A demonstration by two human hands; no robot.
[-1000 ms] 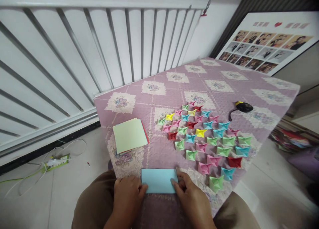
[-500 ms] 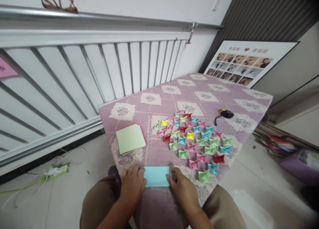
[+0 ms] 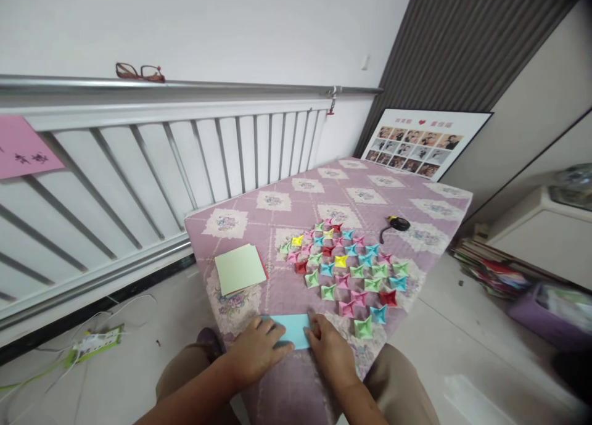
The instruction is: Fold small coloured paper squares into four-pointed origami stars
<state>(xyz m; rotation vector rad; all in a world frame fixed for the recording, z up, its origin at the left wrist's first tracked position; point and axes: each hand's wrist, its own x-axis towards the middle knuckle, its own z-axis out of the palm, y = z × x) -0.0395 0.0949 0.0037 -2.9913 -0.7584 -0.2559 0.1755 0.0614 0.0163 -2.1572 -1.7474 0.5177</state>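
L hand (image 3: 261,349) spread, fingers on blue paper (image 3: 296,331)

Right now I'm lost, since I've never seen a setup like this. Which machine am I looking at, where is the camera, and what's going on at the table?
There is no machine here: these are a person's bare hands, seen from a camera worn on that person's head, looking forward and down. The left hand lies spread over the left part of a folded light blue paper; the fingers of the right hand hold its right edge. On the flowered tablecloth are a stack of square sheets, pale green on top, many small folded shapes in several colours, and a black object I can't identify. Behind stands a white radiator.
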